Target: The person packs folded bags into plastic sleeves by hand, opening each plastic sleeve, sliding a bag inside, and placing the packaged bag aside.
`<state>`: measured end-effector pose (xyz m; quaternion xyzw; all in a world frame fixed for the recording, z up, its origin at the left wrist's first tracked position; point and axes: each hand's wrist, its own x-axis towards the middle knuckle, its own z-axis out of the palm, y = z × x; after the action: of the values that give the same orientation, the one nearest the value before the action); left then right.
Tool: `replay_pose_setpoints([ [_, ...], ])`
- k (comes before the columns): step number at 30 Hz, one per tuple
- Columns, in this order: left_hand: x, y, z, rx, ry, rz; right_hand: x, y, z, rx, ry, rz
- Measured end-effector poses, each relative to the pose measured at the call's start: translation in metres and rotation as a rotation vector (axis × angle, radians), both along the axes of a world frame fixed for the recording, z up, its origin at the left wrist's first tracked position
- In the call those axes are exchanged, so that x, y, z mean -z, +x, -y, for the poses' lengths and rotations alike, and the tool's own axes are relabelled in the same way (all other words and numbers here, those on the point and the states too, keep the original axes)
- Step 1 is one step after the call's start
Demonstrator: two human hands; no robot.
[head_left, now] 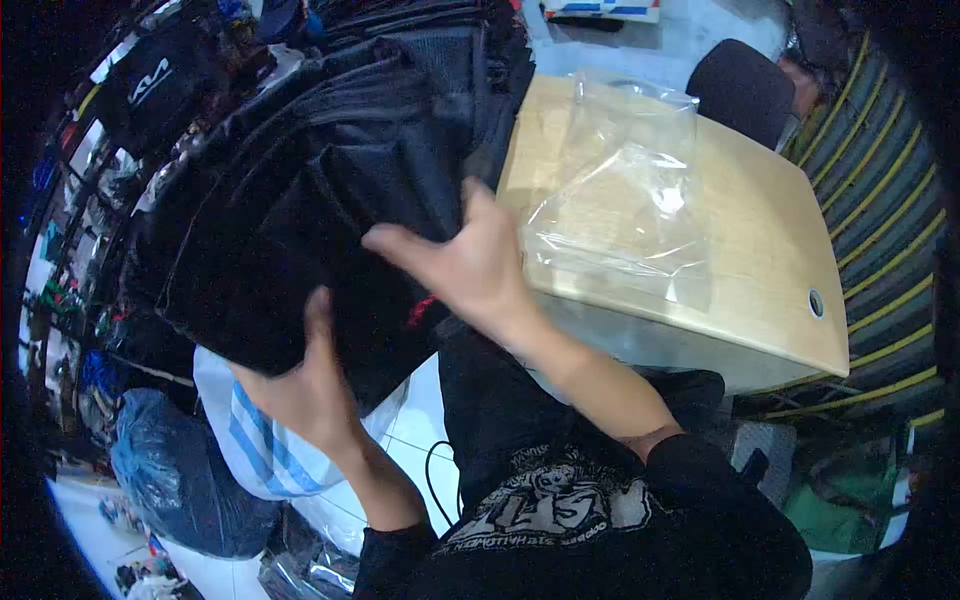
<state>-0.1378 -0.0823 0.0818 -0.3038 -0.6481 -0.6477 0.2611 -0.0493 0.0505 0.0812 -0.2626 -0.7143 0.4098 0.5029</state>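
Observation:
A large stack of folded black fabric pieces [330, 190] fills the upper left, with a small red mark near its lower edge. My left hand [305, 390] grips the near lower edge of the black fabric; the thumb lies on top and the fingers are hidden underneath. At the right side of the stack, my right hand [465, 260] is slightly blurred. Its thumb and a finger are spread apart over the dark cloth, and its other fingers are hard to see.
A clear plastic bag [625, 215] lies on a light wooden table [765, 260] at the right. Below the stack are a white bag with blue stripes [255, 440] and a dark plastic sack [185, 470]. A dark chair back [740, 90] stands beyond the table.

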Motion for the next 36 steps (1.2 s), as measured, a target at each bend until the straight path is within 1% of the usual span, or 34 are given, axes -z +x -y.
replay_pose_setpoints([
  [1, 0.002, -0.009, 0.000, 0.005, -0.023, 0.030, -0.001, 0.005, -0.015, -0.085, -0.104, -0.004],
  [2, 0.002, -0.018, 0.000, 0.036, 0.007, 0.108, -0.001, 0.009, -0.028, -0.270, -0.126, -0.086],
  [3, 0.002, -0.022, 0.000, -0.053, -0.072, 0.066, 0.001, 0.010, -0.034, -0.456, -0.150, -0.167],
  [5, 0.003, -0.024, -0.004, -0.229, -0.220, -0.010, 0.014, 0.001, -0.034, -0.500, -0.147, -0.200],
  [6, 0.004, -0.023, -0.008, -0.247, -0.194, 0.013, 0.019, -0.002, -0.031, -0.520, -0.146, -0.211],
  [9, 0.026, -0.030, -0.036, -0.503, -0.202, -0.053, 0.013, -0.009, 0.003, -0.364, 0.028, 0.035],
  [10, 0.025, -0.024, -0.039, -0.438, -0.183, -0.003, 0.006, -0.009, 0.015, -0.329, 0.041, 0.101],
  [11, 0.022, -0.015, -0.045, -0.369, -0.156, 0.046, 0.003, -0.008, 0.026, -0.211, 0.055, 0.201],
  [13, 0.015, -0.001, -0.054, -0.246, -0.119, 0.119, 0.015, -0.018, 0.031, -0.159, 0.022, 0.185],
  [15, 0.011, 0.011, -0.056, -0.141, -0.122, 0.175, 0.017, -0.020, 0.028, -0.129, 0.112, 0.169],
  [16, 0.009, 0.011, -0.050, 0.047, -0.122, 0.242, 0.019, -0.018, 0.028, -0.109, 0.149, 0.163],
  [19, 0.026, 0.024, -0.040, 0.390, -0.078, 0.091, 0.019, -0.017, -0.004, -0.276, 0.006, 0.163],
  [20, 0.026, 0.023, -0.033, 0.559, -0.075, 0.093, 0.023, -0.014, -0.014, -0.359, 0.049, 0.126],
  [21, 0.029, 0.016, -0.032, 0.659, -0.045, 0.188, 0.017, -0.008, -0.018, -0.512, 0.052, 0.138],
  [22, 0.029, 0.010, -0.032, 0.749, -0.012, 0.289, 0.012, -0.002, -0.016, -0.515, 0.208, 0.094],
  [23, 0.031, 0.012, -0.031, 0.889, 0.107, 0.337, 0.008, 0.005, -0.010, -0.519, 0.352, 0.054],
  [24, 0.023, 0.021, -0.032, 0.937, 0.114, 0.311, 0.004, 0.005, -0.010, -0.479, 0.307, 0.070],
  [26, 0.010, 0.031, -0.025, 0.993, 0.116, 0.340, -0.009, 0.011, -0.015, -0.429, 0.235, 0.126],
  [27, 0.002, 0.035, -0.023, 1.023, 0.121, 0.348, -0.018, 0.014, -0.015, -0.465, 0.237, 0.012],
  [28, -0.005, 0.030, -0.014, 1.060, 0.052, 0.321, -0.019, 0.012, -0.017, -0.464, 0.196, -0.043],
  [29, -0.006, 0.024, -0.013, 1.189, 0.122, 0.286, -0.019, 0.012, -0.019, -0.461, 0.154, -0.102],
  [31, -0.036, 0.025, -0.005, 0.663, -0.246, -0.061, -0.029, 0.020, -0.028, -0.504, 0.067, -0.189],
  [32, -0.047, 0.028, -0.001, 0.691, -0.038, 0.000, -0.037, 0.024, -0.035, -0.527, 0.033, -0.231],
  [33, -0.052, 0.029, 0.001, 0.714, 0.168, 0.067, -0.046, 0.028, -0.042, -0.557, 0.028, -0.337],
  [34, -0.044, 0.008, 0.000, 0.725, 0.317, 0.008, -0.056, 0.043, -0.051, -0.535, -0.069, -0.309],
  [35, -0.036, 0.007, -0.011, 0.647, 0.252, -0.058, -0.065, 0.058, -0.070, -0.554, -0.182, -0.289],
  [36, -0.030, 0.007, -0.025, 0.570, 0.189, -0.121, -0.079, 0.087, -0.080, -0.475, -0.068, -0.258],
])
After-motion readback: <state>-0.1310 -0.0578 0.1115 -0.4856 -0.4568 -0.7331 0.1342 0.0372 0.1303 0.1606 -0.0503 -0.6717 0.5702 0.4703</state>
